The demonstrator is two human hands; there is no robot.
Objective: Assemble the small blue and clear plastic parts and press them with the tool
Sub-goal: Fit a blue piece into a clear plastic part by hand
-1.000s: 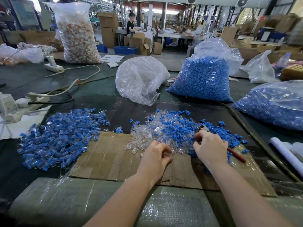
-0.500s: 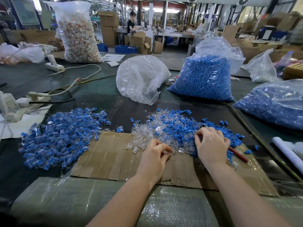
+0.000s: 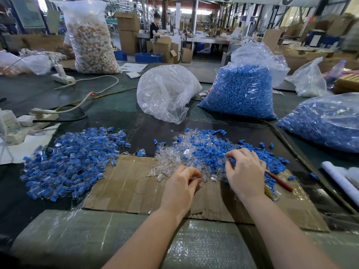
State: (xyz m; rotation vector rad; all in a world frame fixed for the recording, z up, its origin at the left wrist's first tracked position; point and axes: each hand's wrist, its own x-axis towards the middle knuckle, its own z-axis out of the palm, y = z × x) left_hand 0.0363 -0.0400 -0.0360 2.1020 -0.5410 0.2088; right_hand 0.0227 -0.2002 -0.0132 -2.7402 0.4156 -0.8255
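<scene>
Cardboard sheet on bench, assembled pile at its left edge, loose parts pile on its far right; three bags behind.

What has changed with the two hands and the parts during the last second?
Little. The right hand lifted its fingers a little and now picks at the blue parts. The left hand stays at the clear parts, fingers curled. The red tool, the pile at left and the bags did not move.

Two bare forearms, left hand, right hand, no sleeves
</scene>
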